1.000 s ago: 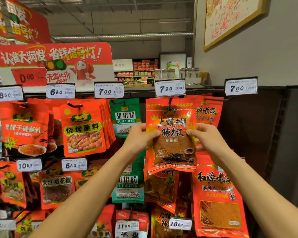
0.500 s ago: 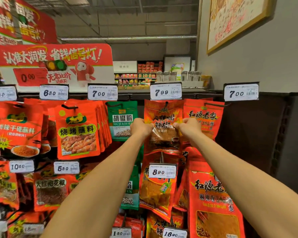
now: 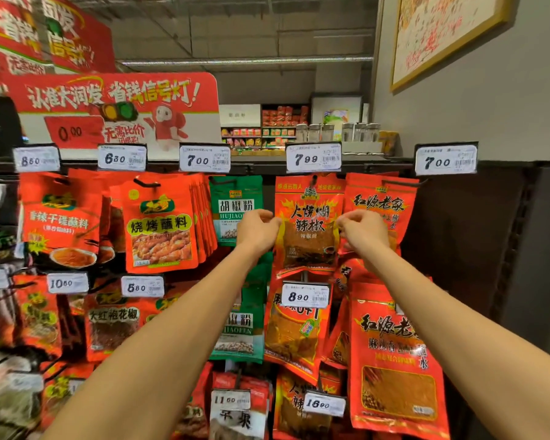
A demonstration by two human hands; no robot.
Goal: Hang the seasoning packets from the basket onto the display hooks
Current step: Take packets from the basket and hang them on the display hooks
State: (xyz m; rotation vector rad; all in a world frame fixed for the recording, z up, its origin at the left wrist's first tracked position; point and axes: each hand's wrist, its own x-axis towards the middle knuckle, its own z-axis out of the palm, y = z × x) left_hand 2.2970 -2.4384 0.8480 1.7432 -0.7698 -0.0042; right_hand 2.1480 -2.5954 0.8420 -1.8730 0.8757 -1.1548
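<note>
A red chili seasoning packet (image 3: 308, 230) hangs flat on the display hook (image 3: 313, 181) under the 7.99 price tag (image 3: 313, 157). My left hand (image 3: 257, 231) is at the packet's left edge, its curled fingertips pinching that edge. My right hand (image 3: 364, 231) does the same at the right edge. Both forearms reach up from the bottom of the view. The basket is out of view.
Rows of hooks carry other packets: a green pepper packet (image 3: 235, 208) to the left, a red packet (image 3: 381, 208) to the right under a 7.00 tag (image 3: 445, 160), and orange dip-mix packets (image 3: 159, 223) further left. More packets and price tags hang below. A dark wall panel (image 3: 477, 249) closes the right side.
The packet went from held in front of the hook to pushed up onto it and now hangs flat. My hands moved apart from its front to its side edges.
</note>
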